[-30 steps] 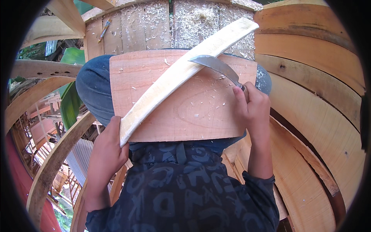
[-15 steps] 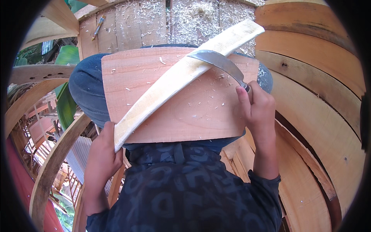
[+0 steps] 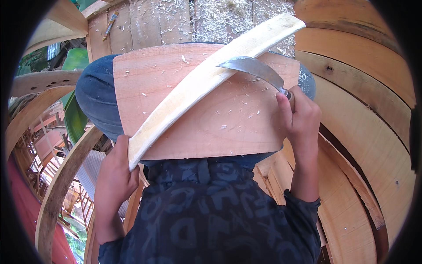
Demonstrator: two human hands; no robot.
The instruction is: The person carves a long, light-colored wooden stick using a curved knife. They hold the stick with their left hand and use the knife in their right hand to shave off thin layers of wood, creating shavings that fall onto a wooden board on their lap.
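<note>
Strip (image 3: 195, 82) slantwise across lap board (image 3: 211, 132)

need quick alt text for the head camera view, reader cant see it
The left hand grips the near end of a long pale wooden strip, while the right hand holds a curved knife reaching over it. The strip slants across a pinkish board on the person's legs, and pale shavings litter the planks beyond.

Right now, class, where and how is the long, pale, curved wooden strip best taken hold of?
The strip is probably best gripped at its narrow near end, from the left: that end juts past the flat, pinkish wooden board, away from the curved grey metal blade across its farther half.
</note>
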